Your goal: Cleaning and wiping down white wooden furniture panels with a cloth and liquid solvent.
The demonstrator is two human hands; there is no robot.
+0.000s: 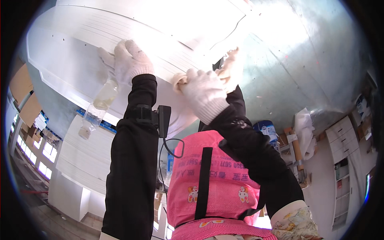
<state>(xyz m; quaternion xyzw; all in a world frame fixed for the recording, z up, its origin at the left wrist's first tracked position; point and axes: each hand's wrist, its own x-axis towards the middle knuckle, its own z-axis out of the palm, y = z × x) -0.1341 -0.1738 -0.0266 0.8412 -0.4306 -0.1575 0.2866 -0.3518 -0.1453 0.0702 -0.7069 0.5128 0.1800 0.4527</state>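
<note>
Overhead, a silvery foil-faced ceiling [304, 52] curved above a white panel [80, 52], which we took as our landmark. Our left hand [128, 60], in a white glove, lay pressed against the panel's underside, fingers curled around the neck of a clear plastic bottle [98, 106] that hung below the panel's lower edge. Our right hand [204, 94], also gloved, was closed around a pale cloth [228, 72] held against the panel's right end. Right of the panel stood a blue-and-white bucket [267, 131] and 1 white cabinet [344, 144].
</note>
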